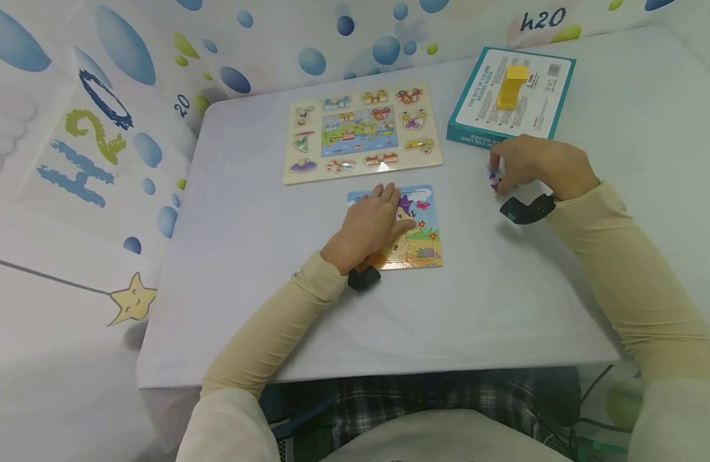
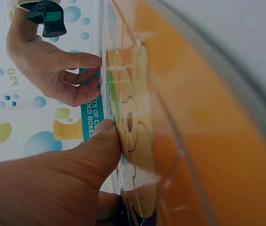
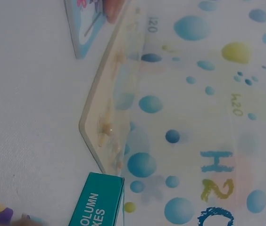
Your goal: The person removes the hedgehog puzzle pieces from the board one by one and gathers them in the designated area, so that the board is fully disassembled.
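A jigsaw puzzle (image 1: 426,221) with a cartoon character in a purple hat lies flat in its tray in front of the person. The left hand (image 1: 366,224) rests on its left half, fingers straight, thumb towards the middle, covering part of the picture. In the left wrist view the thumb lies along the puzzle's surface (image 2: 137,127). Off to the right, the right hand (image 1: 533,165) is low over the table, its thumb and fingers curled about small purple-and-yellow puzzle pieces (image 1: 494,180). These pieces (image 3: 2,213) peek in at the right wrist view's lower left corner.
Behind the puzzle lies a wooden peg-puzzle board (image 1: 360,163) with several knobbed pieces. A teal-and-white box (image 1: 470,109) sits at the back right, just beyond the right hand, with a yellow block (image 1: 512,88) on top. The white-covered table (image 1: 245,256) meets a patterned backdrop.
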